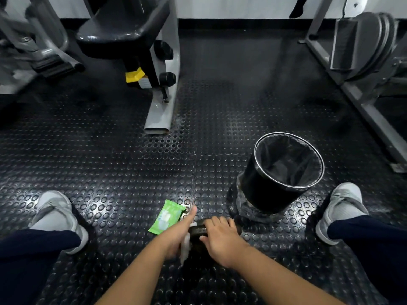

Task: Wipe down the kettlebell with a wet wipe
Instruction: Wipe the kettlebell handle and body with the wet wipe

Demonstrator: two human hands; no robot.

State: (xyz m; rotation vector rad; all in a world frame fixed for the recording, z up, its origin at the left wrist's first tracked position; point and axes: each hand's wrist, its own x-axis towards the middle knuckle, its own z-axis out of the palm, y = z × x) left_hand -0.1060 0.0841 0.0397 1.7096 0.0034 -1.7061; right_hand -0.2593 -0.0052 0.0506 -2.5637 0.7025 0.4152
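One kettlebell (197,231), one white wipe (185,247), one green wipe pack (166,216), one bin (264,194). The kettlebell sits on the floor (132,172) between both hands, mostly hidden. Left hand (176,234) holds the wipe against its left side, thumb stretched forward. Right hand (222,241) grips its top, fingers curled over.

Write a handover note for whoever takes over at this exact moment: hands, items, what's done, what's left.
Left hand: holds the white wet wipe against the left side of the kettlebell.
Right hand: grips the kettlebell's top, steadying it on the studded floor.
The green wet wipe pack lies just beyond the left hand; the lined black bin stands ahead to the right.
Done: wipe is out and on the kettlebell. How much is clean cannot be told.
Left: wipe the remaining surfaces, then probably bin the wipe.
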